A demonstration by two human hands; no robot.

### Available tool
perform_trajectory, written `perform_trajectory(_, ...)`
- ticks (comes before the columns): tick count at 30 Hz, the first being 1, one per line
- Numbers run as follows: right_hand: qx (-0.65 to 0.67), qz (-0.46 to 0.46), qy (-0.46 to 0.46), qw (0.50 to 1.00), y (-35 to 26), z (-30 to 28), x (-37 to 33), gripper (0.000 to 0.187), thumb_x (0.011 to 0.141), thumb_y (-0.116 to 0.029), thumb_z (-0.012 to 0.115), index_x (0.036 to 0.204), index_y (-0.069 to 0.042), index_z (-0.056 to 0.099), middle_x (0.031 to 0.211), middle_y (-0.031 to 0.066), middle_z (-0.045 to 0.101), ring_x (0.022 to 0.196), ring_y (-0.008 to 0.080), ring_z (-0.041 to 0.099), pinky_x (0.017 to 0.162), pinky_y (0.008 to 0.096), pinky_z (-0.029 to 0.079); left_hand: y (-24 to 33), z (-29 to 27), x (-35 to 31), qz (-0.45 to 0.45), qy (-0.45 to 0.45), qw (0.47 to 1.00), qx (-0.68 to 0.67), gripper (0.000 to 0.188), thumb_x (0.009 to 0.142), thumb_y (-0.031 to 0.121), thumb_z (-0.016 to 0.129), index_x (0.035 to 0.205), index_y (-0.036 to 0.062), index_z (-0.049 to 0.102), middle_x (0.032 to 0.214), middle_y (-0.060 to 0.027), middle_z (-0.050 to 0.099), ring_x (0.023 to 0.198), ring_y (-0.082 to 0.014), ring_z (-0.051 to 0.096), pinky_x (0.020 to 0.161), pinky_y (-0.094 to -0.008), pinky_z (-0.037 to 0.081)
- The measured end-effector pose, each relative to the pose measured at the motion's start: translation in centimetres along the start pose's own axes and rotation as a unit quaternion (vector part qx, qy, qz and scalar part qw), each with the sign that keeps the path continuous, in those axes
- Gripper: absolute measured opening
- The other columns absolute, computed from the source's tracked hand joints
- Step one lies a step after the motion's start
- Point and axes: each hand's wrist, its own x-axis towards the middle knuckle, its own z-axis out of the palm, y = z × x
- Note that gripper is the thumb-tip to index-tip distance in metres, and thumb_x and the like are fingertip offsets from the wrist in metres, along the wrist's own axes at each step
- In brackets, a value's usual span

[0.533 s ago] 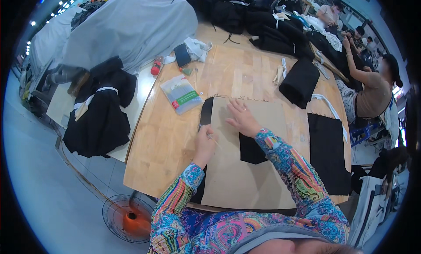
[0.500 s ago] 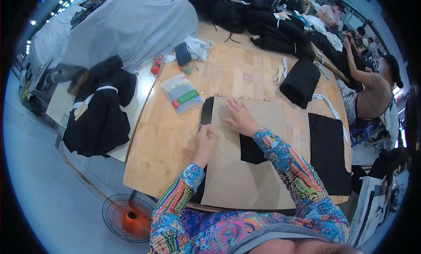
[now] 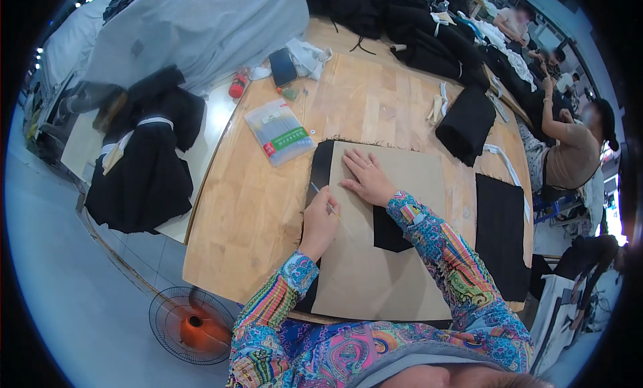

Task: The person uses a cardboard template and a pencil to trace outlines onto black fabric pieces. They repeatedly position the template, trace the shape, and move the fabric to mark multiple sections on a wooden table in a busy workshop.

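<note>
On the wooden counter (image 3: 375, 113) a tan cardboard pattern (image 3: 388, 267) lies flat over a piece of black fabric (image 3: 320, 167), whose frayed edge shows as a dark strip along the pattern's left side and top. The left hand (image 3: 320, 222) sits at that left edge, fingers curled shut around a thin pencil-like marker (image 3: 324, 202) (too slim to tell which kind), its tip resting at the border between pattern and fabric. The right hand (image 3: 365, 177) lies spread and flat on the upper part of the pattern, palm down, holding nothing, pressing the card. A notch in the pattern just below the right wrist shows black cloth beneath.

Beside the fabric, up and to the left, lies a clear plastic packet (image 3: 278, 131); farther up are a dark phone (image 3: 282, 66) and a small red bottle (image 3: 238, 84). A folded black cloth (image 3: 467, 123) rests near the counter's right edge, and another black panel (image 3: 499, 234) lies right of the pattern. Another person (image 3: 576, 147) sits at the far right. A floor fan (image 3: 194, 324) stands below the counter's near corner.
</note>
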Motion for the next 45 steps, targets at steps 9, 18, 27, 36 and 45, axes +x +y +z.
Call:
perform_trajectory(9,0.002,-0.002,0.005,1.0,-0.2,0.0,0.1,0.066,0.092,-0.048,0.051,0.139,-0.004,0.04,0.148,0.0153,0.035,0.14,0.031,0.027,0.112,0.0532,0.018,-0.9,0.0,0.2,-0.026,0.014,0.999,-0.038,0.035,0.084,0.004,0.064,0.118,0.0,0.055,0.079,-0.0066,0.058,0.064,-0.0179,0.055,0.064,-0.0318,0.046)
perform_trajectory(18,0.004,0.006,-0.002,1.0,-0.2,-0.2,0.1,0.067,0.092,-0.05,0.049,0.139,-0.004,0.039,0.149,0.0148,0.034,0.14,0.0309,0.026,0.113,0.0531,0.017,-0.3,0.0,0.2,-0.036,0.015,0.998,-0.057,0.036,0.084,0.005,0.064,0.119,0.0006,0.055,0.079,-0.0042,0.057,0.064,-0.0129,0.052,0.062,-0.0291,0.045)
perform_trajectory(27,-0.011,0.007,-0.028,1.0,-1.1,0.1,1.2,0.068,0.092,-0.051,0.049,0.14,-0.004,0.038,0.149,0.0136,0.033,0.14,0.0306,0.027,0.112,0.0535,0.018,-2.5,0.2,-0.1,-0.038,0.045,0.991,-0.122,0.03,0.083,0.005,0.065,0.112,0.0008,0.057,0.076,-0.0025,0.053,0.064,-0.0126,0.05,0.06,-0.0292,0.044)
perform_trajectory(36,-0.031,0.025,-0.066,0.997,-0.9,-1.1,1.2,0.07,0.09,-0.051,0.053,0.14,-0.004,0.038,0.15,0.0136,0.032,0.141,0.0307,0.025,0.111,0.0538,0.021,0.5,-5.3,-14.6,-0.037,-0.034,0.997,0.058,0.02,0.081,0.009,0.071,0.08,0.0036,0.052,0.063,-0.0061,0.048,0.054,-0.016,0.047,0.051,-0.031,0.04)
perform_trajectory(45,-0.011,0.038,-0.141,0.989,-0.9,-2.3,2.1,0.102,0.071,-0.066,0.066,0.144,-0.004,0.032,0.152,0.0143,0.026,0.142,0.0316,0.021,0.114,0.0537,0.016,1.1,-6.4,-17.0,-0.086,-0.036,0.992,0.084,0.02,0.084,0.014,0.069,0.083,0.0035,0.051,0.059,-0.009,0.048,0.051,-0.0211,0.047,0.049,-0.0346,0.038)
